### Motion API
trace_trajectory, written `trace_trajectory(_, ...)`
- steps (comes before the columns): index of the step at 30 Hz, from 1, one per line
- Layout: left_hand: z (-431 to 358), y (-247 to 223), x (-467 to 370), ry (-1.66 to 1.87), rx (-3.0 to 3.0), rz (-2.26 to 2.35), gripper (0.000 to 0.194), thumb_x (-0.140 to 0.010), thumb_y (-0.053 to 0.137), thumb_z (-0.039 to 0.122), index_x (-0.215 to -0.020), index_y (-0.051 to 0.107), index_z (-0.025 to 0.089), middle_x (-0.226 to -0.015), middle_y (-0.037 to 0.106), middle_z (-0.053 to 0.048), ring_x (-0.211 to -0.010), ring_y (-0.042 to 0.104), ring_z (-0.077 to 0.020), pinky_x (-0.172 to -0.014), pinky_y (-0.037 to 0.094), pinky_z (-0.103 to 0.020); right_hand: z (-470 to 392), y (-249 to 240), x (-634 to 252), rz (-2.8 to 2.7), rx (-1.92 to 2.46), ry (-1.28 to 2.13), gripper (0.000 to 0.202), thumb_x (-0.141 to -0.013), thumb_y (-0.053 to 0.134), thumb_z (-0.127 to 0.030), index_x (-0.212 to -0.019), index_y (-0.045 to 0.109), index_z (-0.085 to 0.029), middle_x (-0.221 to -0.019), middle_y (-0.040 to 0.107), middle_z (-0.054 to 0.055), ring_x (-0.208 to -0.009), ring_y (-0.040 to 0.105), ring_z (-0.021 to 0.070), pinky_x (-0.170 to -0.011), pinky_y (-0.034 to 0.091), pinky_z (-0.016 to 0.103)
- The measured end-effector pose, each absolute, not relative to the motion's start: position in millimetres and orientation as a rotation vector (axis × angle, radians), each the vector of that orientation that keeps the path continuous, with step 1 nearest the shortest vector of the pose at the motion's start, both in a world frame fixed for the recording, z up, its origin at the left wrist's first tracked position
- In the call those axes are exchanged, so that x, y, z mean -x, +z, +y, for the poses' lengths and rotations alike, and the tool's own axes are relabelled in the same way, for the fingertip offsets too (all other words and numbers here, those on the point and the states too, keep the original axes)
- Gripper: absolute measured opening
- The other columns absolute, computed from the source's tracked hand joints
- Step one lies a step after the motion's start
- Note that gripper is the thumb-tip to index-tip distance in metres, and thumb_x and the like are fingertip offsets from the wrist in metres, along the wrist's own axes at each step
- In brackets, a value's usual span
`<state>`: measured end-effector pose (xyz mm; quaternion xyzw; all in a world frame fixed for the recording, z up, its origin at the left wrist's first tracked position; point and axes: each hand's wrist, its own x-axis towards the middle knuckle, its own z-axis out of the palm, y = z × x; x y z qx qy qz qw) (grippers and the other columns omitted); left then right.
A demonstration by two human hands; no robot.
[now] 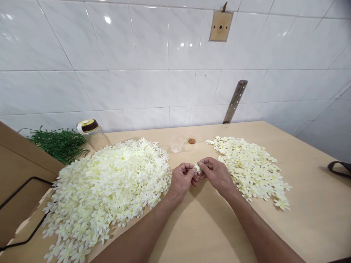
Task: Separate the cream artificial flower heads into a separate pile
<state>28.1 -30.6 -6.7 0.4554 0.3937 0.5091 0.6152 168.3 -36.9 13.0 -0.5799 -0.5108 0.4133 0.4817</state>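
We pinch 1 white flower [197, 168] between our 2 hands, above the table [309, 179]: the left hand [182, 180] grips it with thumb and fingertips, and the right hand [215, 174] grasps it from the other side. The flower sits between 2 piles of similar blooms, both lying straight on the table. The left pile [117, 175] is heaped and larger; the right pile [249, 168] spreads flatter. Behind the left pile we see a jar [99, 139], see-through, with its brown and yellow lid [87, 125] on; we cannot tell what it holds. The blooms hide its lower part. Left of the jar lie green stems [56, 144]. Beyond our hands, a clear piece [177, 144] rests just beside a brown disc [192, 141]; it may be a cup, but it is too faint for us to tell, or to make out any contents.
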Motion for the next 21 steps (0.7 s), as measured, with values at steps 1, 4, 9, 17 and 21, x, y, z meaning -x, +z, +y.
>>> trace_trajectory(1,-30.7,-5.9,-27.8,1.173,-1.044,0.914,0.025,-0.074,0.071,0.034,-0.083,0.061,0.013,-0.054,0.061,-0.001,-0.045,0.056,-0.0113,-0.045,0.045,-0.021,-37.3,12.9,-168.2,-1.270,1.417,0.989,0.031,-0.079,0.067,-0.050,-0.082,0.063,-0.020,-0.063,0.066,0.002,-0.060,0.066,0.0185,-0.058,0.058,0.031)
trace_trajectory(4,-31.0,-3.1,-26.4,1.174,-1.030,0.950,0.024,-0.076,0.069,0.035,-0.081,0.062,0.013,-0.054,0.062,-0.001,-0.042,0.054,-0.0100,-0.045,0.045,-0.021,-39.4,13.9,-169.2,-1.379,1.462,0.798,0.030,-0.083,0.061,-0.050,-0.084,0.066,-0.020,-0.072,0.067,0.004,-0.064,0.065,0.0185,-0.054,0.057,0.029)
trace_trajectory(9,-29.8,-5.0,-25.2,1.201,-1.016,0.985,0.026,-0.078,0.067,0.039,-0.080,0.060,0.014,-0.053,0.062,-0.001,-0.040,0.054,-0.0105,-0.044,0.045,-0.022,-44.7,17.6,-171.8,-1.648,1.381,0.352,0.023,-0.088,0.060,-0.042,-0.089,0.070,-0.021,-0.088,0.069,0.007,-0.072,0.063,0.0175,-0.056,0.052,0.026)
trace_trajectory(17,-28.8,-6.6,-25.5,1.200,-1.011,0.950,0.027,-0.078,0.067,0.040,-0.080,0.061,0.013,-0.053,0.062,-0.002,-0.042,0.055,-0.0109,-0.045,0.045,-0.022,-41.2,11.2,-171.8,-1.797,1.333,0.248,0.015,-0.086,0.065,-0.035,-0.088,0.074,-0.023,-0.085,0.069,0.004,-0.064,0.060,0.0142,-0.057,0.049,0.026)
trace_trajectory(21,-29.3,-4.7,-25.3,1.196,-0.994,0.952,0.029,-0.078,0.068,0.041,-0.081,0.062,0.013,-0.053,0.062,-0.001,-0.040,0.053,-0.0099,-0.044,0.044,-0.021,-40.7,13.4,-172.3,-1.641,1.424,0.467,0.021,-0.084,0.066,-0.042,-0.083,0.074,-0.023,-0.083,0.071,0.005,-0.068,0.063,0.0171,-0.055,0.050,0.026)
